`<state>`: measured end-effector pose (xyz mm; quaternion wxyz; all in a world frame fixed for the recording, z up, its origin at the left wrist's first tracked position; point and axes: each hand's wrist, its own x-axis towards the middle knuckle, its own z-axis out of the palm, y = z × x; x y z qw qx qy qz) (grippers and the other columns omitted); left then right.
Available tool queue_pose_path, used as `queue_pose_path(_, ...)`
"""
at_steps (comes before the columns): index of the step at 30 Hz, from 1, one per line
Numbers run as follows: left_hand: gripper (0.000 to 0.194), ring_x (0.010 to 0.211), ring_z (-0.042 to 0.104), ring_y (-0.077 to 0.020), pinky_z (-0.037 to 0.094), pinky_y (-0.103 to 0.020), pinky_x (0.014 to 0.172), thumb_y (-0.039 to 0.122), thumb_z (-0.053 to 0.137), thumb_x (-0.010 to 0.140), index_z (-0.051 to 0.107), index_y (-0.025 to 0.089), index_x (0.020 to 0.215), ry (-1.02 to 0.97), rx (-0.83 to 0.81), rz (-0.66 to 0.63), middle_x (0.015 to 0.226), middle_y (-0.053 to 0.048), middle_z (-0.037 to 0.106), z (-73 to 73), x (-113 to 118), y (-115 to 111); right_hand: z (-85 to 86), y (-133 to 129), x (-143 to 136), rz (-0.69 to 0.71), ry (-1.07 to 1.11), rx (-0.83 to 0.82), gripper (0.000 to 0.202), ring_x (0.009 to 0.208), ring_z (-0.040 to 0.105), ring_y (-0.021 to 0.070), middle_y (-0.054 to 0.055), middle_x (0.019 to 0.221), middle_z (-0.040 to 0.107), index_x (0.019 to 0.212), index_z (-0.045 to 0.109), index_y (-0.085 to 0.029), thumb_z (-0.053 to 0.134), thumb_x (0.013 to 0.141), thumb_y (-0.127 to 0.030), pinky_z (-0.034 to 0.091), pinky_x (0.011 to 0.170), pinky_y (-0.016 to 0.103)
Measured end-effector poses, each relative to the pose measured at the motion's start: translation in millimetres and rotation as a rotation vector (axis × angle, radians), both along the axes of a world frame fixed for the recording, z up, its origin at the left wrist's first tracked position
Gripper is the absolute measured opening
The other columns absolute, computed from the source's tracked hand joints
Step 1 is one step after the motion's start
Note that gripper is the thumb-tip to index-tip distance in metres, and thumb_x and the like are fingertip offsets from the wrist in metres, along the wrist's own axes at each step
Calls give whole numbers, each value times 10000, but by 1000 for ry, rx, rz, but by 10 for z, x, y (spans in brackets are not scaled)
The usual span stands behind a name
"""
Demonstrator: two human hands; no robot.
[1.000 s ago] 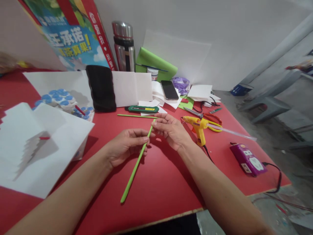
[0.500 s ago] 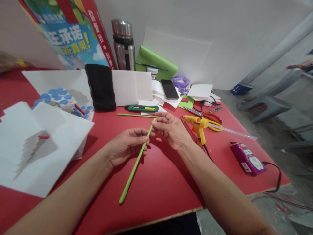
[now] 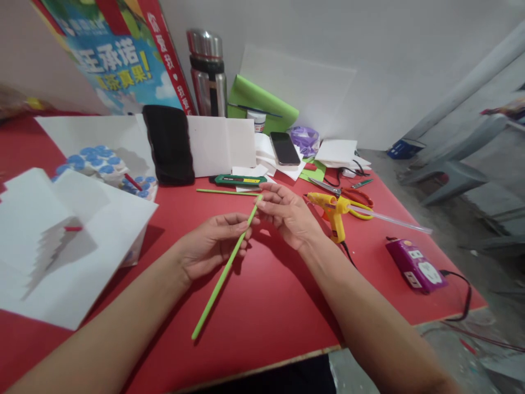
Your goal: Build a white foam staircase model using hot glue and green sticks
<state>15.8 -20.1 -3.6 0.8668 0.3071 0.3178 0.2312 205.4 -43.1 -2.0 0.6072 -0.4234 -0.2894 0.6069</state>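
A thin green paper stick slants above the red table, its near end low and toward me. My left hand pinches it between thumb and fingers, a little below its far end. At that far end, my right hand is closed on the tip with thumb and forefinger. Another slim green stick lies flat on the table just beyond my hands. Behind it rests a green utility knife.
A yellow glue gun with a clear glue stick lies right, beside scissors. Nearer the right edge is a purple box with a cord. White folded paper stands left. A phone and a steel flask are behind.
The near end of the held green stick has swung slightly left. Both hands keep almost the same place and grip.
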Motion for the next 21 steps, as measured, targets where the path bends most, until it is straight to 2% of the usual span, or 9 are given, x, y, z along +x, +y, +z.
queue_pose_path(5, 148, 565, 610, -105, 551, -208, 555, 120, 847, 780, 769, 124, 906, -17, -22, 7, 694, -18, 648, -12, -18, -9, 32, -13, -24, 45, -5, 68, 466, 779, 668, 136, -47, 831, 726, 1035, 703, -251, 909, 626, -166, 555, 715, 261)
queue_pose_path(8, 143, 491, 547, -66, 491, -178, 488, 133, 866, 771, 754, 125, 860, -42, -12, -19, 703, -25, 678, -9, -18, -20, 59, -32, -34, 91, -11, 93, 471, 776, 668, 145, -41, 860, 737, 1076, 706, -268, 896, 653, -188, 565, 722, 279)
queue_pose_path(11, 149, 539, 632, -87, 417, -127, 425, 109, 871, 752, 750, 105, 839, -54, -4, -12, 758, -72, 734, 22, 2, -37, 78, -48, -38, 126, 4, 113, 482, 769, 666, 139, -43, 873, 738, 1117, 712, -275, 882, 676, -184, 564, 721, 275)
queue_pose_path(14, 130, 626, 732, -155, 488, -138, 455, 108, 861, 759, 738, 103, 801, -31, 26, -6, 751, -94, 758, 56, 15, -54, 90, -57, -39, 147, 12, 120, 484, 792, 671, 137, -40, 881, 743, 1145, 715, -272, 872, 697, -174, 563, 733, 267)
queue_pose_path(21, 138, 587, 732, -175, 576, -213, 498, 160, 836, 807, 711, 126, 760, 60, 151, 21, 733, -113, 795, 80, -9, -61, 116, -67, -28, 128, -59, 109, 508, 819, 694, 151, -14, 923, 771, 1159, 708, -257, 885, 688, -185, 579, 788, 292)
